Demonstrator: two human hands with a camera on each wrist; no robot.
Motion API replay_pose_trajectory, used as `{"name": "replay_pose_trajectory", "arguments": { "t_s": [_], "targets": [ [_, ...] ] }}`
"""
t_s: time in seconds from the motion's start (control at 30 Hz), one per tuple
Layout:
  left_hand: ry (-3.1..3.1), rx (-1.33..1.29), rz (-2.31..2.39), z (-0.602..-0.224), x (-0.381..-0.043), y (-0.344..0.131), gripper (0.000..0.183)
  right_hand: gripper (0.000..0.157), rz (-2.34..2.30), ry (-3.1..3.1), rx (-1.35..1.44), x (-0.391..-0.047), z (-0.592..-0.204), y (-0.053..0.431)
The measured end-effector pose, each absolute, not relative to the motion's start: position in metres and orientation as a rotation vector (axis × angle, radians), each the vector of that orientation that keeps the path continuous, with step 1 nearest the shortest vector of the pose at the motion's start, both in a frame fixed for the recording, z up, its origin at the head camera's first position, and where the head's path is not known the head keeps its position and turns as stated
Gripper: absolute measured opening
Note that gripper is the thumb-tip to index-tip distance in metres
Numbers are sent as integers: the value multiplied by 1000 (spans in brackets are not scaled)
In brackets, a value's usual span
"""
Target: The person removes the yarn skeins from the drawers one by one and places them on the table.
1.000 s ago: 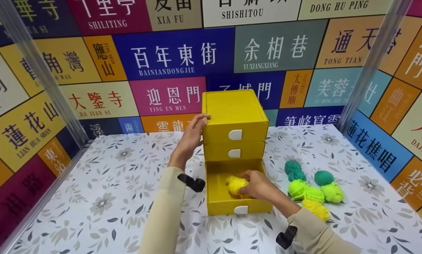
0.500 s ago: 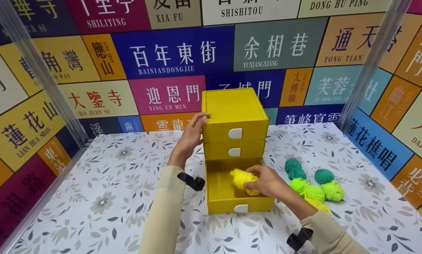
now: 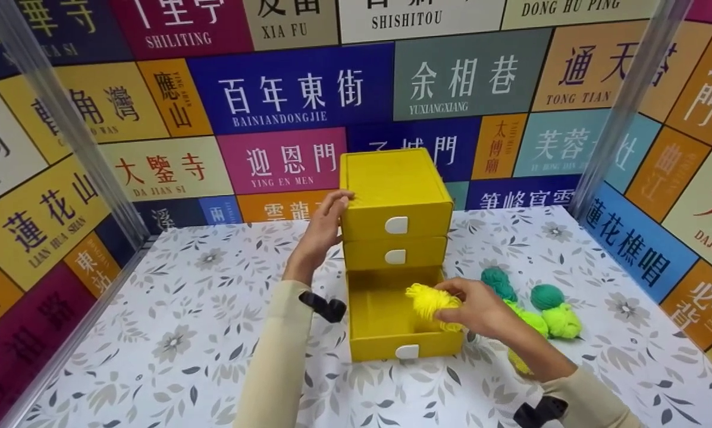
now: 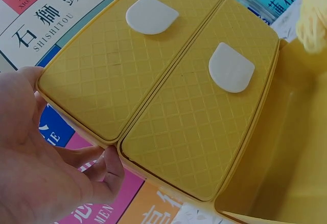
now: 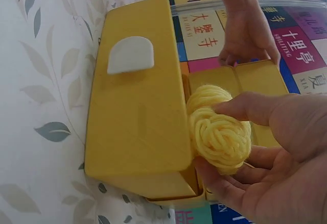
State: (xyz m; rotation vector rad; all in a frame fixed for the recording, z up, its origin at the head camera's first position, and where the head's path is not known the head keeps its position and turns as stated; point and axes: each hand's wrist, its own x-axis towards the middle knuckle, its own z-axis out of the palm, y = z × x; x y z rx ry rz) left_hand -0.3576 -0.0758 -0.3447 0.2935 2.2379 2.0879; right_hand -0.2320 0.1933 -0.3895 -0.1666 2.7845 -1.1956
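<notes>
A yellow drawer unit [image 3: 398, 178] stands on the table, its bottom drawer [image 3: 376, 349] pulled out and the two upper drawers closed. Pinched between thumb and fingers of my right hand [image 3: 483, 306] is a yellow ball of yarn [image 3: 428, 302], over the right side of the pulled-out drawer. The right wrist view shows this yarn ball [image 5: 222, 134] behind the drawer front [image 5: 138, 101]. My left hand [image 3: 315, 238] rests against the unit's left side near the top. In the left wrist view, the left hand's fingers [image 4: 111, 170] touch the side beside the closed drawers.
Right of the unit lie dark green yarn [image 3: 498, 282], bright lime yarn [image 3: 531, 321], another green ball [image 3: 547, 297] with a lime one [image 3: 562, 322], and yellow yarn [image 3: 519, 361] partly behind the right forearm. Sign-printed panels [image 3: 296, 86] enclose the floral-covered table [image 3: 171, 351].
My right hand has moved right with the yellow yarn ball, from inside the bottom drawer to over its right side. The left hand stays in place.
</notes>
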Motion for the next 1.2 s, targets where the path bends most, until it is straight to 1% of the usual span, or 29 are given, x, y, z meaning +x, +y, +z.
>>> {"name": "replay_pose_trajectory", "arguments": {
  "t_s": [0.47,0.83,0.97,1.2],
  "targets": [
    [2223,266,2105,-345,-358,-75,31,57,-1135,2782,-76,-217,-373,242],
    [2242,256,2086,-345,-359,-75,30,69,-1039,2758,46,-204,-368,289],
    [2243,262,2083,-345,-358,-76,30,69,-1034,2761,31,-200,-369,310],
    [2218,281,2096,-343,-357,-77,31,74,-971,2769,12,-197,-378,347]
  ]
}}
